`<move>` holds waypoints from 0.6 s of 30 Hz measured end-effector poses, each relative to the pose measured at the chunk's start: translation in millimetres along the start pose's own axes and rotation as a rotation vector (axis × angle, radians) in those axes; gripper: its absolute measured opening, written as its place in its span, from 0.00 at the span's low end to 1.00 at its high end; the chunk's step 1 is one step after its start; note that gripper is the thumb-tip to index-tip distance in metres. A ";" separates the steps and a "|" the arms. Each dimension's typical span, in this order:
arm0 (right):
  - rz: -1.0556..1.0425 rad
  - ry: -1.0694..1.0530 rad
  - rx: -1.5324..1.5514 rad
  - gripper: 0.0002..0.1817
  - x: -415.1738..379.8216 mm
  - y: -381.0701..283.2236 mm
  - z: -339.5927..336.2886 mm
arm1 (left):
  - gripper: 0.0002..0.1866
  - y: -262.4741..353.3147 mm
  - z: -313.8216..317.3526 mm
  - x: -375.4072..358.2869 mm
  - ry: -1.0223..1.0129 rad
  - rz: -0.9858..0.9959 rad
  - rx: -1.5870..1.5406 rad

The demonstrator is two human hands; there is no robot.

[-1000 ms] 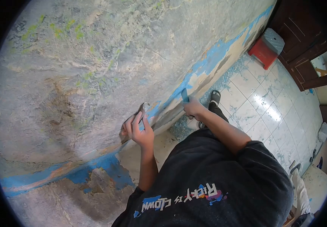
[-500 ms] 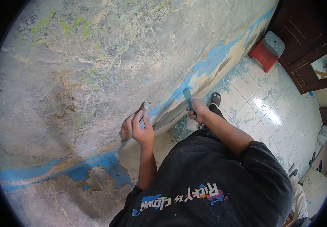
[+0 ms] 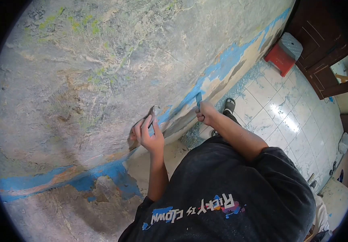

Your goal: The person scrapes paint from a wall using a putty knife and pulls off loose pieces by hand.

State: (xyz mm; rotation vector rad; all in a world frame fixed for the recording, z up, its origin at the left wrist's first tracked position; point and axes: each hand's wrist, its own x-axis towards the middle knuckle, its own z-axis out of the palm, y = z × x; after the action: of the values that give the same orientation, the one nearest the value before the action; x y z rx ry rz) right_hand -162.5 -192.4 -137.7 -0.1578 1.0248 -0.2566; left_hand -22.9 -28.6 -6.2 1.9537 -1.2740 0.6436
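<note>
My right hand (image 3: 207, 113) is closed round the handle of a putty knife (image 3: 198, 98), its blue-grey blade up against the peeling blue paint strip (image 3: 224, 64) on the wall. My left hand (image 3: 150, 137) is beside the bare grey wall (image 3: 113, 80), fingers bent and thumb raised around a short grey round-ended piece (image 3: 156, 109). I cannot tell whether that piece is loose or part of the wall. Some of the left fingers are hidden behind the hand.
Paint flakes lie over the white floor tiles (image 3: 262, 88). A red stool (image 3: 280, 58) with a grey top stands by dark wooden furniture (image 3: 317, 44). Near the wall foot is my sandalled foot (image 3: 230, 105). More blue paint (image 3: 113, 175) borders the wall at lower left.
My right hand has shifted slightly left and up with the putty knife, and less of the blade shows. The left hand stays almost where it was.
</note>
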 end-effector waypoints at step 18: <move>-0.074 -0.014 -0.161 0.09 -12.4 2.8 -4.7 | 0.12 0.7 5.4 1.7 -0.018 0.072 0.167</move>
State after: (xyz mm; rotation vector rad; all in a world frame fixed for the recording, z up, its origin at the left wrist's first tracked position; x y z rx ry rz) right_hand -172.4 -186.2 -130.6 -0.3432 1.0267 -0.2402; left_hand -22.8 -34.0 -8.1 2.0586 -1.3440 0.7924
